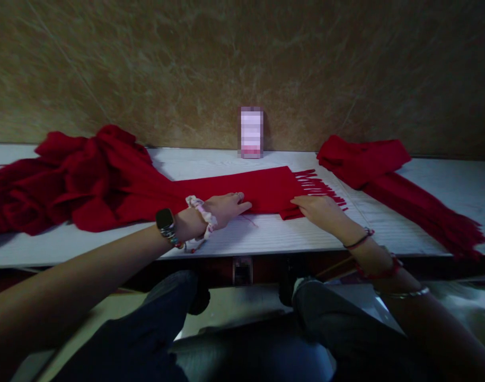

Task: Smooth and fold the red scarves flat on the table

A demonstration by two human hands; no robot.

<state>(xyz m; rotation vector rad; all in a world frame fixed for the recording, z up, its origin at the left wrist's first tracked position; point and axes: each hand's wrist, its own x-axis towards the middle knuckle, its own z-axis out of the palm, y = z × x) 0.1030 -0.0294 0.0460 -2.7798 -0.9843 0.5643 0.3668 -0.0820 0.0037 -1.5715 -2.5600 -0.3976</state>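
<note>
A red scarf (266, 187) lies flattened across the white tabletop in front of me, its fringe (311, 183) pointing right. My left hand (225, 209) rests on the scarf's near edge with fingers stretched out and the palm down. At the fringed end, the fingers of my right hand (319, 211) are pinched on the scarf's near corner, where a fold of cloth shows. Loose thread hangs by the near edge between my hands. To the left the cloth runs into a bunched red heap (107, 180); where one piece ends there is hard to see.
Another red scarf (385, 183) lies folded over at the right, its fringe near the front edge. A blurred, phone-like upright object (252, 131) leans on the brown marbled wall (226, 63) behind the white tabletop (210, 244). My legs are below the front edge.
</note>
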